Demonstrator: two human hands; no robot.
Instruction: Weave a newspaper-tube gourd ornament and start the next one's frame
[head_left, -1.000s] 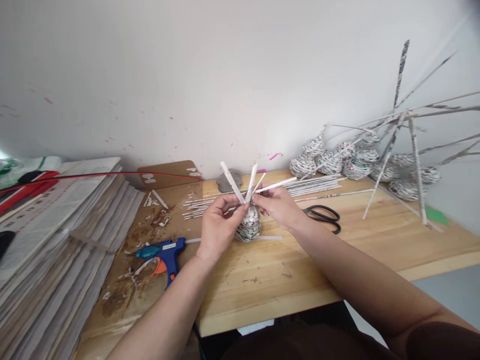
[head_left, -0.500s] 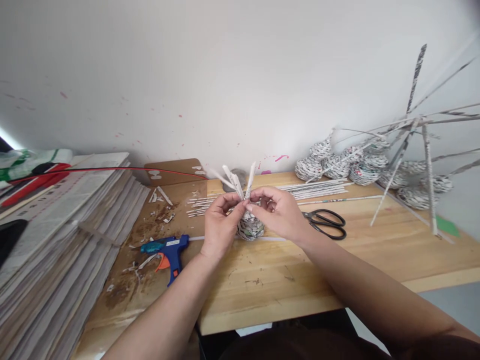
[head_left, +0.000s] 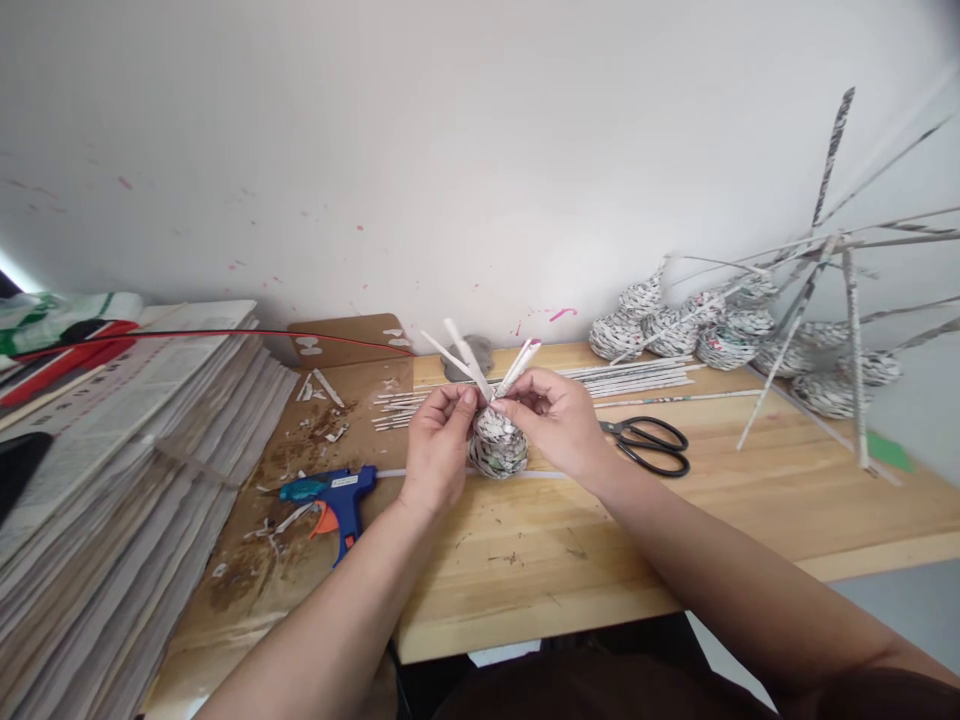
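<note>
A small woven newspaper gourd (head_left: 499, 445) stands upright on the wooden table between my hands. Rolled paper strips (head_left: 466, 355) stick up out of its narrow neck, fanned apart. My left hand (head_left: 441, 440) is closed at the neck's left side, thumb and fingers pinching the paper strips there. From the right, my right hand (head_left: 555, 415) pinches the strips that lean right, at their base. My fingertips partly hide the neck.
A blue glue gun (head_left: 341, 500) lies left on stained cardboard, beside a tall newspaper stack (head_left: 195, 450). Black scissors (head_left: 652, 445) lie to the right. Rolled paper sticks (head_left: 630, 377) lie behind. Several finished gourds (head_left: 727, 345) and a spread of paper rods (head_left: 855, 340) stand at the back right.
The strips above the neck have shifted and spread, with more now leaning right. My fingers have parted slightly, and more of the gourd's upper part shows.
</note>
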